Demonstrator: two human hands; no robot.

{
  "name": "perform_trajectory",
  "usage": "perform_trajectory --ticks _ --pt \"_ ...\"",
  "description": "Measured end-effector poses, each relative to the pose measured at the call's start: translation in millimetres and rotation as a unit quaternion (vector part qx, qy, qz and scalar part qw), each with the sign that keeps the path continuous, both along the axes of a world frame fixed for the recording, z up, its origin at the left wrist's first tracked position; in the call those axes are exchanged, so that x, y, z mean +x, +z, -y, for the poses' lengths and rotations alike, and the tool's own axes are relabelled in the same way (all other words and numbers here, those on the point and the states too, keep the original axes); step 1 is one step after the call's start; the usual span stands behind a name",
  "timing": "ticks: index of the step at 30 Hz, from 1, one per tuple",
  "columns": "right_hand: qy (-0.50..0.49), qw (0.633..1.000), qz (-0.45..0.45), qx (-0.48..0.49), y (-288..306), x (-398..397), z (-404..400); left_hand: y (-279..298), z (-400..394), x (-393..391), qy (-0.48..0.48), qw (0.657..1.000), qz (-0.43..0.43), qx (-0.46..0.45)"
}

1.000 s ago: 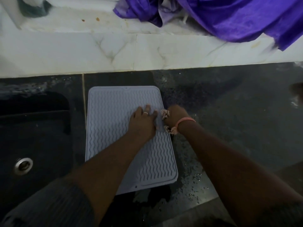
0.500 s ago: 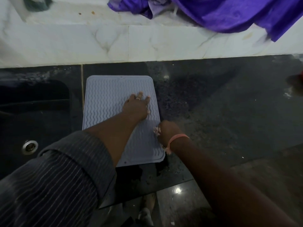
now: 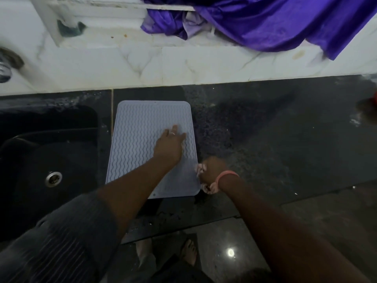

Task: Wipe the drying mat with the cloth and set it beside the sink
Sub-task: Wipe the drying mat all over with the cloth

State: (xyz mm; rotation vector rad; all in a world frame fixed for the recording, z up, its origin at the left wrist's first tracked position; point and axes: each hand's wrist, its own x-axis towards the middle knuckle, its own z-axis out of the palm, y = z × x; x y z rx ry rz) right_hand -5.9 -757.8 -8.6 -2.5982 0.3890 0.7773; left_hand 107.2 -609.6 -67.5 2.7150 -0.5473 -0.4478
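A pale grey drying mat (image 3: pixel 138 139) with wavy ridges lies flat on the dark counter, just right of the black sink (image 3: pixel 47 160). My left hand (image 3: pixel 169 146) rests flat on the mat's right half, fingers spread, a ring on one finger. My right hand (image 3: pixel 212 170) is at the mat's lower right edge, closed around a small pinkish-white cloth (image 3: pixel 201 168) that shows at both sides of the fist. A pink band circles that wrist.
A white marble ledge (image 3: pixel 183 64) runs behind the counter, with purple fabric (image 3: pixel 275 23) heaped on it. The wet dark countertop (image 3: pixel 275 139) stretches to the right. The sink drain (image 3: pixel 53 178) shows at left. Bare feet stand on the shiny floor (image 3: pixel 230 252) below.
My right hand with the cloth has slid down along the mat's right edge toward its near corner. My left hand stays pressed on the mat.
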Motion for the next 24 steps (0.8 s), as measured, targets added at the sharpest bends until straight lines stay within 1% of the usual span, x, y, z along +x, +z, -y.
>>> perform_trajectory --ticks 2,3,4,5,7,9,10,14,19,24 --pt "-0.015 0.999 0.040 -0.002 2 5 8 -3 -9 -24 0.045 0.997 -0.041 -0.051" --pt "-0.018 0.998 0.055 0.002 3 7 10 -1 -14 -35 0.056 0.996 -0.049 -0.057" --pt "-0.018 0.998 0.063 0.004 3 9 9 3 -19 -46 0.047 0.997 -0.046 -0.043" --pt "-0.013 0.997 0.072 0.012 2 11 8 7 -22 -58 0.029 0.999 -0.039 -0.013" --pt "0.011 0.998 0.063 0.015 -5 10 2 13 -27 -77 -0.014 0.997 -0.023 0.066" --pt "0.027 0.998 0.061 0.010 -16 7 -5 10 -27 -85 -0.045 0.989 -0.037 0.136" --pt "0.025 0.998 0.062 0.009 -18 5 -8 9 -26 -86 -0.040 0.986 -0.048 0.154" --pt "0.030 0.999 0.039 -0.010 -18 -2 -11 16 -20 -87 -0.018 0.984 -0.080 0.157" --pt "0.071 0.997 0.015 -0.022 -23 -19 -18 23 -16 -85 -0.011 0.976 -0.115 0.182" --pt "0.058 0.997 -0.017 0.038 -19 -23 -12 22 -16 -91 -0.003 0.982 -0.085 0.171"
